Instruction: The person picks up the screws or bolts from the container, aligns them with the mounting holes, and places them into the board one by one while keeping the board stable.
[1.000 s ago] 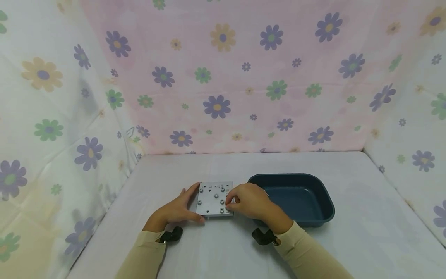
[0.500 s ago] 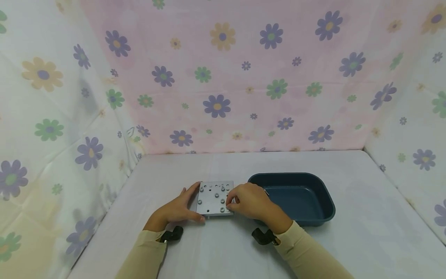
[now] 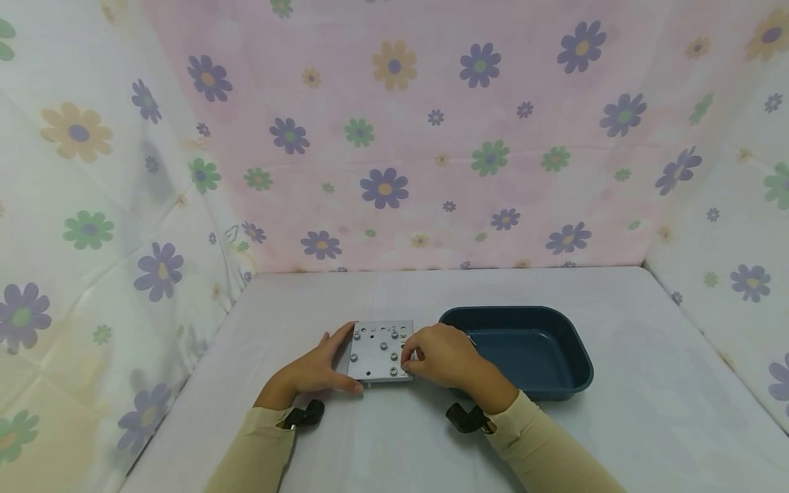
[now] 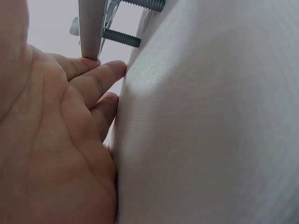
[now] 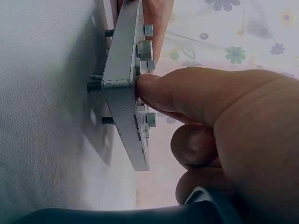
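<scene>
Floral cloth (image 3: 385,140) hangs behind a white worktop (image 3: 376,445) and along its left and right sides.

The metal plate (image 3: 372,363) lies flat-side up near the middle of the worktop, left of the tray (image 3: 514,308). Several screws (image 3: 383,346) pass through the plate, heads on top, threaded ends projecting downward. The wrist views show a gap between plate and worktop; contact of the threaded ends with the cloth surface cannot be confirmed. Some holes (image 3: 368,373) in the top face are unfilled.

Left hand (image 3: 308,370): wide grip, holding the left part of the plate. The forefinger lies at the far left corner and the thumb at the near edge.

Right hand (image 3: 445,356): narrow grip, thumb and forefinger pinching the corner screw (image 5: 95,87) at the near right corner of the plate. The thumb covers its head; the threaded end shows below. The remaining fingers are curled toward the palm.

Dark blue and rounded at the corners, the tray stands just beside the right hand, which overlaps its left side in the head view. Beige sleeves (image 3: 249,445) cover both forearms, with a black mount (image 3: 305,414) at each wrist.
</scene>
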A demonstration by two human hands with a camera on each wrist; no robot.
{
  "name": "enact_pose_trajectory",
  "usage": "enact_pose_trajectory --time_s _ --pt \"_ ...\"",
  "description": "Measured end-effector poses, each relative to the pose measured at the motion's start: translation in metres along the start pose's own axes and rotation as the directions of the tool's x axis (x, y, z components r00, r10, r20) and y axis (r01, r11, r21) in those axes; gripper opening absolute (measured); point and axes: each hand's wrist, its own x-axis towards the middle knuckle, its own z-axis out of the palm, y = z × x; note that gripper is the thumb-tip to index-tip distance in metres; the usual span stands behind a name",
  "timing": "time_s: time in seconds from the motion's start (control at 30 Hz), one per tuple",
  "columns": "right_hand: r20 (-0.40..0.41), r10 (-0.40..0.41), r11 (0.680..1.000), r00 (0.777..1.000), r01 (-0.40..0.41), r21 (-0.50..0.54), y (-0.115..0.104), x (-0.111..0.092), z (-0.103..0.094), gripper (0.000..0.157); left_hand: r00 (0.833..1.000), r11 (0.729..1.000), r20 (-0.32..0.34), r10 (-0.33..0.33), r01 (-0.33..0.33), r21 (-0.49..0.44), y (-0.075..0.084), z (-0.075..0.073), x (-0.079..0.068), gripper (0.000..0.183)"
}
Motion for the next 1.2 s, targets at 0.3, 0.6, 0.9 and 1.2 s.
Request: enact_pose_trajectory --time_s 0.3,0.6,0.9,1.2 --pt "0.009 -0.012 1.000 1.000 0.012 -0.006 0.000 0.000 -0.001 0.006 1.000 1.000 -0.001 0.004 -0.004 -0.003 0.000 0.000 0.000 0.134" --pt "0.003 -0.006 0.994 1.000 0.006 0.109 0.005 0.001 -0.010 0.007 1.000 1.000 0.001 0.000 0.000 -0.004 0.001 -0.001 -0.002 0.134" --pt "0.018 0.001 0.989 1.000 -0.004 0.151 0.005 0.005 -0.029 0.010 1.000 1.000 0.005 -0.003 0.003 -0.013 0.000 0.000 -0.001 0.134" --pt "0.018 0.037 0.990 0.999 -0.039 0.136 0.011 0.005 -0.052 0.009 1.000 1.000 0.004 0.012 -0.012 -0.028 -0.003 0.000 -0.001 0.135"
